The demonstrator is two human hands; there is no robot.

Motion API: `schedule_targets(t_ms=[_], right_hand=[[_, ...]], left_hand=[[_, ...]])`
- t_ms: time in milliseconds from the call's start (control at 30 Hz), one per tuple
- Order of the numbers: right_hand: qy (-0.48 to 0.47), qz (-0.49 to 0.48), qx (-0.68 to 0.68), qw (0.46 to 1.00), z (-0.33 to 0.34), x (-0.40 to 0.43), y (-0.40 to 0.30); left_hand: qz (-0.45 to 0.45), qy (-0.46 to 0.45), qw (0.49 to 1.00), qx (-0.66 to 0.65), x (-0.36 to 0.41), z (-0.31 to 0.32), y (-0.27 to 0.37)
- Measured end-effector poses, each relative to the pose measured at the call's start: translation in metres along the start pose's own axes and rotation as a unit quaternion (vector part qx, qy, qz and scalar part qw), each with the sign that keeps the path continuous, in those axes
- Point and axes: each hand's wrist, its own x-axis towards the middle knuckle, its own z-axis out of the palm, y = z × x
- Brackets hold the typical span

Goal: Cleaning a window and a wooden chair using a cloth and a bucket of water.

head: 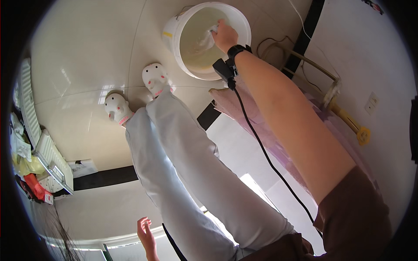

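Observation:
My right hand (pixel 225 35) reaches down into a white plastic bucket (pixel 178 49) of cloudy water, with a black strap and a cabled device at the wrist. Its fingers grip a wet, translucent whitish item (pixel 207 38), partly under the water; whether it is cloth or plastic film I cannot tell. Low in the view my left hand (pixel 146 230) is raised away from the bucket, fingers slightly curled and apart, holding nothing.
My feet, in white slippers (pixel 153 76) with face patterns, stand on the tiled floor beside the bucket. At right are a pink towel (pixel 241 107), a metal-tube frame (pixel 307 60) and a wall socket (pixel 371 103). Open containers (pixel 54 156) with clothes and bags stand at left. A black cable (pixel 261 143) runs along my right arm.

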Motion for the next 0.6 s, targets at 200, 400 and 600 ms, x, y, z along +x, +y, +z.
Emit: schedule_targets(t_ms=[200,400,600], right_hand=[[0.066,0.028,0.027,0.997,0.004,-0.002,-0.001],[-0.039,-0.059,0.088,0.994,0.032,0.0,-0.011],[-0.15,-0.055,0.067,0.985,0.026,0.007,-0.01]], left_hand=[[-0.021,-0.032,0.999,0.021,0.0,-0.001,0.0],[-0.019,-0.019,1.0,0.003,0.003,0.0,0.0],[-0.003,-0.029,1.0,-0.002,0.001,-0.001,0.005]])
